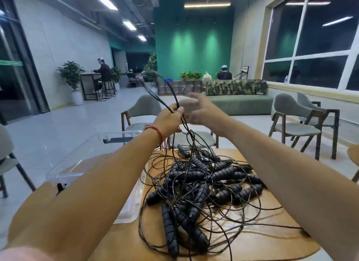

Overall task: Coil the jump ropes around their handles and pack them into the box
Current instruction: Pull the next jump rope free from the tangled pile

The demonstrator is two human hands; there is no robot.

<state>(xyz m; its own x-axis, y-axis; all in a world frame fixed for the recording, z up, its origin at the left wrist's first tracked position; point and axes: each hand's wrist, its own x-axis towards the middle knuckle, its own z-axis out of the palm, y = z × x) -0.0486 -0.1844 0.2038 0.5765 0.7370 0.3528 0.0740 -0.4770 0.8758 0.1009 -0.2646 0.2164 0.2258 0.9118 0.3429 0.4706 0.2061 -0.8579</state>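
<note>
Indoors, green-walled lounge; wooden table (262, 241) under jump ropes (194, 183); left hand (169, 119) grips strands; right hand (200, 111) blurred, unclear.

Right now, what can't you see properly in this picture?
Head view:
- right hand: motion blur, so it is unclear whether it holds anything.
- clear box: the left forearm covers much of it, so its contents are unclear.
- jump ropes: too tangled to count.
- cords above the left hand: upper ends blurred.

place: office lounge | cues: sofa (240, 103), chairs (295, 122), potted plants (71, 74), green wall (194, 42)
</note>
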